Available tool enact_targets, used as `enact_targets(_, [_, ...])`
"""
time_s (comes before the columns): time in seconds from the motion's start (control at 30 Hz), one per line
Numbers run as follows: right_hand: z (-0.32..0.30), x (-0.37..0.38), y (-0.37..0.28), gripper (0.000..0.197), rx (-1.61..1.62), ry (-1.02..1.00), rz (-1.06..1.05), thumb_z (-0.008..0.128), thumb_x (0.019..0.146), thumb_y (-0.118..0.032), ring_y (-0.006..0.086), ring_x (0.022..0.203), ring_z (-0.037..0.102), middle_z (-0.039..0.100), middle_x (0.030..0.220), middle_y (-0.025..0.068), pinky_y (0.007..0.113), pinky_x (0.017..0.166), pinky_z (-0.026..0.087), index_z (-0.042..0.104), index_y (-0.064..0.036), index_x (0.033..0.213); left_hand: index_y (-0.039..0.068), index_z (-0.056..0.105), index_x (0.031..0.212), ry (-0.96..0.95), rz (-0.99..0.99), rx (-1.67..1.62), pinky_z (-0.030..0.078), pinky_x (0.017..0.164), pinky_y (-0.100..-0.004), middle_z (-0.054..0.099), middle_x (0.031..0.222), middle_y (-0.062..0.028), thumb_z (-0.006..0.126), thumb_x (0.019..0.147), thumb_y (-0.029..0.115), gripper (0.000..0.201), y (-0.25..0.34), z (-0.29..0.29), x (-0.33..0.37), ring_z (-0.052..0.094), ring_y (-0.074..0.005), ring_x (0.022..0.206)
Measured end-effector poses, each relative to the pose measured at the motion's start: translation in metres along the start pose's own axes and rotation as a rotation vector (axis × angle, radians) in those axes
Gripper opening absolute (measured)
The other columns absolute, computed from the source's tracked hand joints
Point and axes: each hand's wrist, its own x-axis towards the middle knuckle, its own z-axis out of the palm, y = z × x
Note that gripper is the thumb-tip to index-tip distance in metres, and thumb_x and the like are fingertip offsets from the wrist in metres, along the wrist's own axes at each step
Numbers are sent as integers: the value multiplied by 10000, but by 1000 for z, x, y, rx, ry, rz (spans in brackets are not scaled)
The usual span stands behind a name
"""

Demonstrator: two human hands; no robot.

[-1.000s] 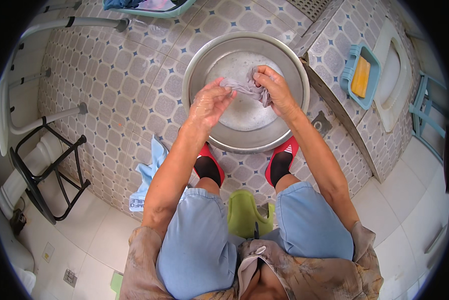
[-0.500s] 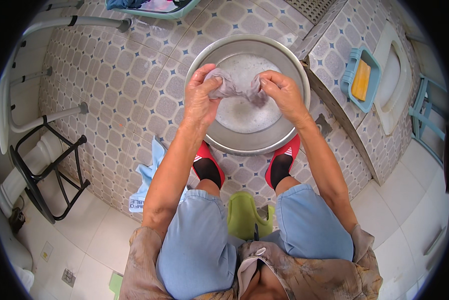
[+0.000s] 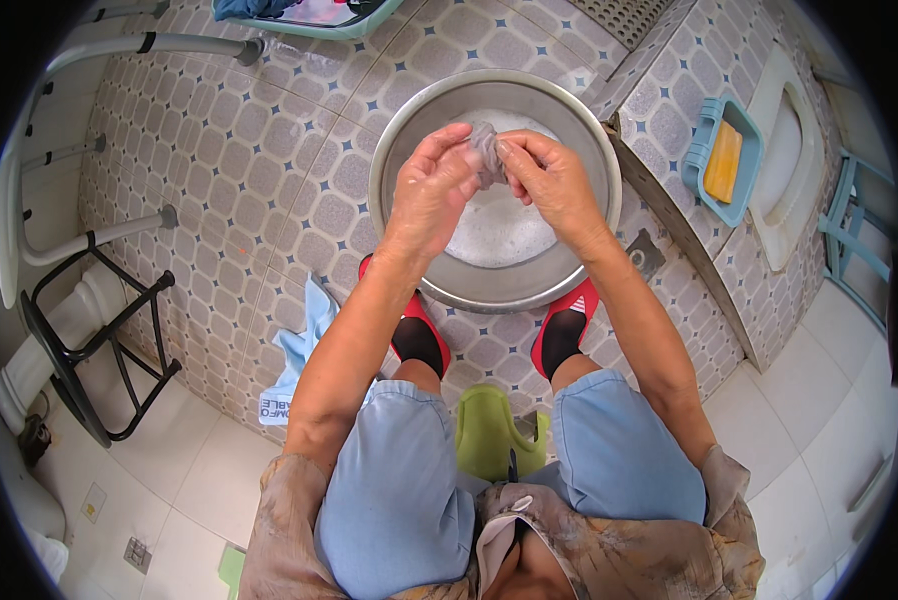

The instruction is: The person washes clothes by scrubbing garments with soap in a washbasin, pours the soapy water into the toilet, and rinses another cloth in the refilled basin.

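A small wet grey cloth is bunched up between my two hands, above a round metal basin. My right hand pinches the cloth with thumb and fingers. On its other side my left hand has its fingers curled against the cloth, slightly smeared by motion. Cloudy, sudsy water lies in the bottom of the basin. Both hands are over the basin, raised off the water.
A blue soap dish with a yellow bar rests on the tiled ledge at right. Beyond the basin stands a light-blue tub of clothes. A blue cloth and a black metal frame are at left; a green stool is beneath me.
My hands have come closer together. The cloth, stretched between them before, is now gathered into a compact bunch. My left hand has shifted right.
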Motion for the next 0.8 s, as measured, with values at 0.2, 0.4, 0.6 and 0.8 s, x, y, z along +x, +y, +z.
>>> enact_targets(0.2, [5, 1, 17, 181, -150, 120, -167, 609, 878, -180, 95, 630, 573, 649, 743, 47, 252, 587, 461, 673, -23, 940, 7, 469, 1206, -59, 75, 204, 468, 803, -279, 569, 989, -66, 677, 777, -5, 478, -9, 0, -3, 563, -141, 916])
enact_targets(0.4, [10, -7, 6, 137, -398, 233, -283, 651, 816, -132, 143, 632, 595, 658, 767, 97, 266, 592, 467, 678, -21, 890, 3, 547, 1113, 91, 130, 316, 458, 750, -237, 561, 928, -38, 690, 749, -22, 392, -11, -9, -2, 557, -106, 828])
enact_targets(0.6, [11, -10, 7, 106, -374, 353, -328, 656, 784, -103, 130, 602, 564, 623, 717, 66, 263, 576, 457, 652, -5, 825, 24, 572, 1013, 101, 244, 364, 457, 770, -251, 567, 911, -14, 635, 775, -63, 261, -4, -14, 3, 556, -93, 827])
enact_targets(0.8, [-8, -5, 0, 91, -359, 151, -383, 637, 801, -95, 122, 694, 553, 598, 780, 42, 258, 664, 453, 619, -6, 803, 28, 561, 977, 16, 331, 330, 453, 762, -237, 565, 929, -23, 612, 767, -74, 238, 5, -4, 1, 548, -91, 831])
